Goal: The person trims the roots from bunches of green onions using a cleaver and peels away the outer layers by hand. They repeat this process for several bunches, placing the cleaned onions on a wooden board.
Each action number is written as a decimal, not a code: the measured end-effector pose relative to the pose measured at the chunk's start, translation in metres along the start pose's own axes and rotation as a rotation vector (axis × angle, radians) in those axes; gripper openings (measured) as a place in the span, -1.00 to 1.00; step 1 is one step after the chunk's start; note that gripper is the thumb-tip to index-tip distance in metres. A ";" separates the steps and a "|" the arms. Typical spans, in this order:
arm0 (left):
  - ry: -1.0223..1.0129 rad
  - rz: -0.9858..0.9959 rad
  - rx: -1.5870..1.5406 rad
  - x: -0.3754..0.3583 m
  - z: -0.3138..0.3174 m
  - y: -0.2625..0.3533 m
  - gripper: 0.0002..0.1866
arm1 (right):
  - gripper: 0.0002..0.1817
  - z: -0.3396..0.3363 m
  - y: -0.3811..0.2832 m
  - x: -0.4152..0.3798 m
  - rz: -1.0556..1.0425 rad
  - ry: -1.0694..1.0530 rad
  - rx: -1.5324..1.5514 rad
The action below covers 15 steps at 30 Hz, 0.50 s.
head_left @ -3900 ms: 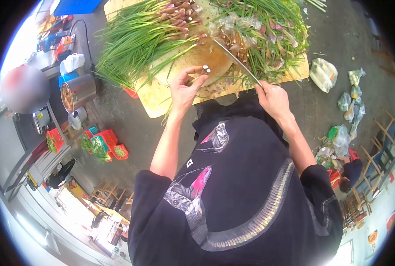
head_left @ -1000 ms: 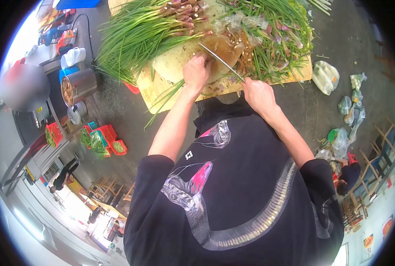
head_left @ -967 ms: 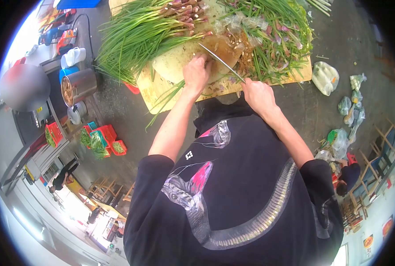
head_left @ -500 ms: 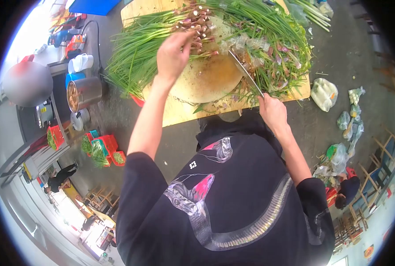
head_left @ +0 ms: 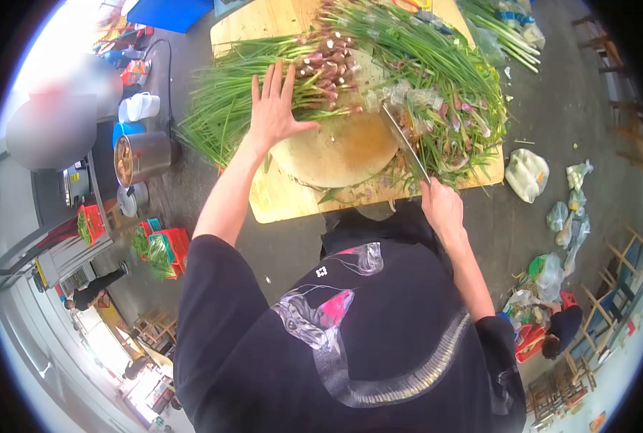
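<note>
With fingers spread, my left hand [head_left: 273, 110] rests over the stalks of a pile of green onions [head_left: 227, 83], close to their reddish bulb ends [head_left: 330, 63]. My right hand [head_left: 442, 208] grips the handle of a knife [head_left: 408, 148], whose blade slants away over the right side of the round chopping board [head_left: 328, 155]. The blade tip lies near some clear plastic scraps [head_left: 408, 95]. Right of the board is a heap of more green onions [head_left: 415, 50] with loose trimmings and purple peelings [head_left: 465, 119]. Brown stains mark the board's surface.
The board sits on a wooden table [head_left: 285, 206]. A white plastic bag [head_left: 527, 175] lies on the floor at right. Steel pot [head_left: 144, 155], white bucket [head_left: 139, 107] and red crates [head_left: 179, 249] stand at left. A person [head_left: 568, 328] crouches at lower right among bags.
My left hand has opened from a pinch above the bulbs and spread its fingers over the stalks. The knife stays in my right hand. The view has shifted slightly.
</note>
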<state>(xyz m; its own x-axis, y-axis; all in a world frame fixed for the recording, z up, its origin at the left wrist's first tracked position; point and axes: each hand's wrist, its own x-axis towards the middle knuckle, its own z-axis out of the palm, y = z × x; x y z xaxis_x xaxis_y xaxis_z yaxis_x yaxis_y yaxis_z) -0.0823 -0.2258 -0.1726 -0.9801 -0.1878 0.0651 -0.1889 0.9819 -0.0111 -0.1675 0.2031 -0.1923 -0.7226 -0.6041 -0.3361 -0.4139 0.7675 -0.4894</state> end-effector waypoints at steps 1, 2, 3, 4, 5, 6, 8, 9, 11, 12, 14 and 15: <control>-0.001 -0.009 -0.004 -0.004 0.005 0.001 0.55 | -0.66 0.001 -0.001 0.000 0.010 -0.008 -0.013; -0.001 -0.029 -0.049 -0.008 0.011 0.002 0.53 | -0.66 0.001 -0.001 -0.004 0.013 -0.007 -0.010; -0.021 -0.036 -0.004 -0.009 0.015 0.002 0.52 | -0.66 0.002 -0.002 -0.004 0.011 -0.003 -0.008; -0.038 -0.044 0.044 -0.007 0.018 0.000 0.51 | -0.66 0.002 -0.003 -0.002 0.007 0.005 -0.006; -0.059 -0.052 0.091 -0.007 0.021 -0.003 0.51 | -0.66 0.002 -0.004 -0.002 0.008 0.004 -0.008; -0.046 -0.052 0.068 -0.004 0.014 -0.003 0.45 | -0.66 -0.001 -0.007 -0.005 0.007 0.002 -0.010; -0.061 -0.015 0.077 0.006 0.016 -0.016 0.44 | -0.66 0.001 -0.007 -0.001 0.002 0.014 -0.014; -0.072 0.006 0.078 0.008 0.017 -0.018 0.43 | -0.66 0.003 -0.004 -0.002 -0.002 0.024 -0.015; -0.048 -0.042 0.075 0.007 0.019 -0.006 0.38 | -0.66 0.007 -0.002 -0.003 -0.002 0.036 -0.020; -0.041 -0.057 0.112 0.003 0.025 0.002 0.37 | -0.65 0.008 -0.001 -0.002 -0.001 0.038 -0.025; -0.036 -0.071 0.089 -0.012 0.017 0.022 0.29 | -0.65 0.006 0.001 -0.004 -0.016 0.031 -0.041; 0.023 -0.124 0.018 -0.022 0.014 0.032 0.27 | -0.65 0.006 0.003 -0.003 -0.029 0.030 -0.047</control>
<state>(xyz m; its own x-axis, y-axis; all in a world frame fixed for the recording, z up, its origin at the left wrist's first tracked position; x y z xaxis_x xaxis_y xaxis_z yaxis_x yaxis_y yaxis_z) -0.0681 -0.1904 -0.1880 -0.9474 -0.3074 0.0896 -0.3102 0.9505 -0.0190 -0.1632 0.2055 -0.1975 -0.7261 -0.6199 -0.2975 -0.4597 0.7594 -0.4604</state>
